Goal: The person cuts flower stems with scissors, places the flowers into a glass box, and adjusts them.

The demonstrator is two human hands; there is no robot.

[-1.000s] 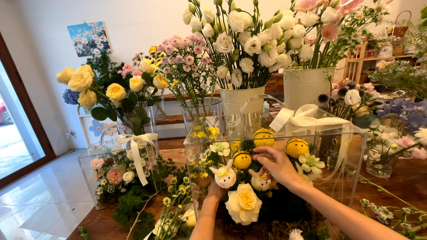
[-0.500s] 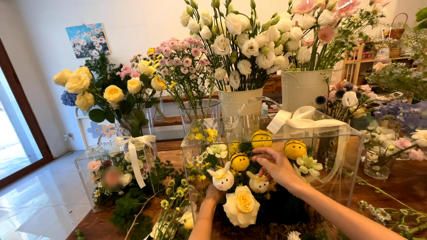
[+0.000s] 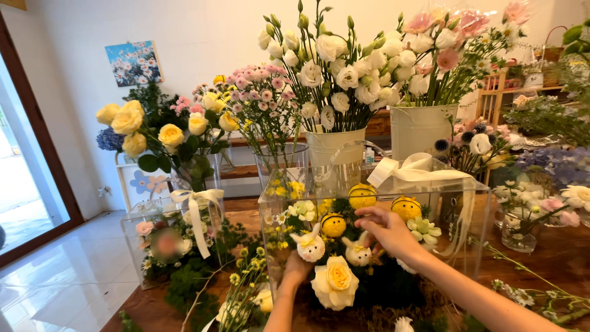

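Hands are seen inside a clear box (image 3: pixel 473 203) on a wooden table (image 3: pixel 553 258). The right hand (image 3: pixel 390 232) is curled loosely, its fingertips (image 3: pixel 362 213) pinched near a yellow bee (image 3: pixel 334 224), just above a small white bunny (image 3: pixel 357 252). The left hand (image 3: pixel 297 268) is raised from below, mostly hidden behind a second bunny (image 3: pixel 309 245); whether it is spread or closed cannot be told. A cream rose (image 3: pixel 335 281) is set in front, between both wrists. Buckets of white flowers (image 3: pixel 344 80) are stood behind.

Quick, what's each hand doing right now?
Left hand: mostly hidden behind the cream-yellow rose; grip cannot be told.
Right hand: fingers curled among the small felt bunny and flowers; grip unclear.
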